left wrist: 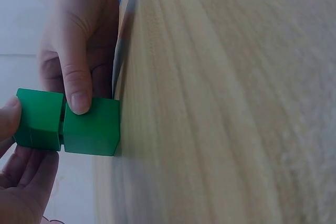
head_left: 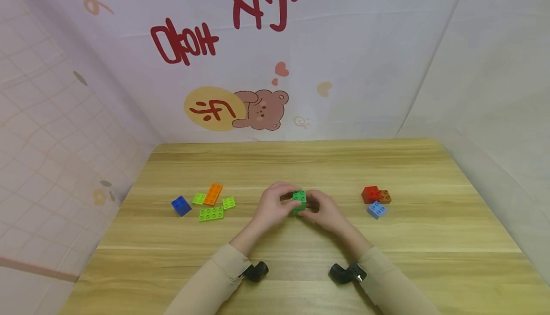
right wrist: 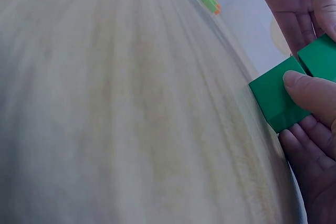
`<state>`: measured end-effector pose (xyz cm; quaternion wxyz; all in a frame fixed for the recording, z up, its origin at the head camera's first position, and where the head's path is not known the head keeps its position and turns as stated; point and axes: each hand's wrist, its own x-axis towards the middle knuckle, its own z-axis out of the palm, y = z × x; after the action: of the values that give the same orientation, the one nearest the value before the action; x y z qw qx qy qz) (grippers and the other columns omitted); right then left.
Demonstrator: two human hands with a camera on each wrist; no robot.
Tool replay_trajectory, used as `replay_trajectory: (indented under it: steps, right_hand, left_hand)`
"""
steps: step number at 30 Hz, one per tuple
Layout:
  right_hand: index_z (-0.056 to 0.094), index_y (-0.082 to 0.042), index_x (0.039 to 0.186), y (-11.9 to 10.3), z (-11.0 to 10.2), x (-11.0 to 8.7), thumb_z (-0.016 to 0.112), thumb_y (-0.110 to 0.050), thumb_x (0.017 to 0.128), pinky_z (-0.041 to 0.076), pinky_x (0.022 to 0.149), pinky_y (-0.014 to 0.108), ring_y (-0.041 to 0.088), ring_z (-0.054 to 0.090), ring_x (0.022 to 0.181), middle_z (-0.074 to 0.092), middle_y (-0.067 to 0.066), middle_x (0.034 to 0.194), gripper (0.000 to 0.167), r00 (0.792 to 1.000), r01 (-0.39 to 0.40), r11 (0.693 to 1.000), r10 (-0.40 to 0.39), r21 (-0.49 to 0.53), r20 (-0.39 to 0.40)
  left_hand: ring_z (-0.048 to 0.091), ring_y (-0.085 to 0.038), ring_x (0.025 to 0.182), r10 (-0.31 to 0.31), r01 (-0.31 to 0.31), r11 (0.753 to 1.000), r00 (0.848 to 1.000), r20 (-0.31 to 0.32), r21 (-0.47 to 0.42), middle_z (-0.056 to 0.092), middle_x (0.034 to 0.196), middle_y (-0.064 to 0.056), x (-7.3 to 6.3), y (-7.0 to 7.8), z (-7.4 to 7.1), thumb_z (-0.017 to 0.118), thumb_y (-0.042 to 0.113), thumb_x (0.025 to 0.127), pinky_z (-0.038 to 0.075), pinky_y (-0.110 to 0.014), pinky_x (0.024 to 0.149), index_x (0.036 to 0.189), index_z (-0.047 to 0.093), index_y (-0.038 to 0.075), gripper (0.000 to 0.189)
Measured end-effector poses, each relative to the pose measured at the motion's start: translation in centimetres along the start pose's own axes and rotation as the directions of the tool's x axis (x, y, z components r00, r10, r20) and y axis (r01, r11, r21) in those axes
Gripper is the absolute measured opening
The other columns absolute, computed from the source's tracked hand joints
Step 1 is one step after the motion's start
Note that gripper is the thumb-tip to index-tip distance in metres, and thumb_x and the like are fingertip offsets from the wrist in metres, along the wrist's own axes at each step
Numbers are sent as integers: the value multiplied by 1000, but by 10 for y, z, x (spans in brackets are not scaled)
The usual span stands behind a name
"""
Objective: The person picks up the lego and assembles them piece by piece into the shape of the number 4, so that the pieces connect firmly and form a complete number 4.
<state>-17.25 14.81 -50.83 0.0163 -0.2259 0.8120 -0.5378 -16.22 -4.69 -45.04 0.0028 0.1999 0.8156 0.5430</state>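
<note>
Two green toy bricks stand one over the other on the table, between my hands. My left hand (head_left: 275, 204) pinches the upper green brick (left wrist: 38, 116) between thumb and fingers. Lower down, the other green brick (left wrist: 92, 132) is held by my right hand (head_left: 325, 214), its thumb (right wrist: 310, 93) flat against one side. A thin dark gap shows between the bricks in the left wrist view. Studs top the upper brick in the head view, where fingers hide most of the lower one.
On the left lie a dark blue brick (head_left: 181, 206), an orange brick (head_left: 213, 194) and several lime bricks (head_left: 211, 214). To the right, a red brick (head_left: 370, 194) sits beside a brown brick (head_left: 386, 196) and a light blue brick (head_left: 376, 209). A printed cloth (head_left: 352, 57) hangs behind the table.
</note>
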Motion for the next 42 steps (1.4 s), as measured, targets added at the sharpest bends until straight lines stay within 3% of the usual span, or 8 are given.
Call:
replay_trajectory:
  steps: [9, 17, 27, 34, 42]
  right_hand:
    - [63, 1, 114, -2, 1, 0, 81, -2, 81, 53, 92, 33, 26, 66, 104, 68, 11, 111, 38, 1000, -22, 1000, 21, 23, 5]
    - [60, 10, 115, -3, 3, 1, 77, 9, 80, 53, 91, 43, 37, 65, 104, 66, 21, 111, 39, 1000, -10, 1000, 10, -16, -9]
    - [64, 0, 115, -2, -1, -1, 81, -4, 81, 54, 90, 31, 26, 67, 103, 67, 10, 111, 38, 1000, -1, 1000, 1, -10, 3]
    - [60, 11, 115, -34, -3, -3, 76, 7, 82, 53, 90, 47, 39, 65, 103, 66, 24, 111, 36, 1000, -5, 1000, 6, -25, 4]
    - [63, 3, 114, -2, 1, 0, 81, 0, 81, 54, 91, 39, 30, 66, 103, 67, 14, 110, 38, 1000, -22, 1000, 22, -11, -13]
  left_hand:
    - [61, -21, 103, -14, 14, 1000, 1000, 10, -8, 63, 108, -7, 0, 1, -2, 76, -1, 85, 53, -35, 93, 114, 73, 3, 29]
    - [63, -21, 102, -23, 24, 999, 1000, 20, -28, 63, 107, -6, 2, 0, -2, 76, 0, 85, 53, -33, 92, 113, 73, 2, 28]
    - [62, -18, 103, 11, -11, 1000, 1000, 28, 29, 64, 109, -4, 2, -1, -3, 75, 3, 87, 52, -28, 91, 113, 73, 5, 26]
    - [63, -19, 102, 27, -27, 999, 999, 23, 28, 65, 109, -6, 3, -2, -3, 76, 2, 86, 53, -32, 92, 113, 73, 3, 26]
    - [63, -19, 103, 25, -26, 999, 999, 31, 27, 65, 109, -4, 4, -4, -3, 76, 3, 86, 53, -32, 92, 113, 73, 5, 27]
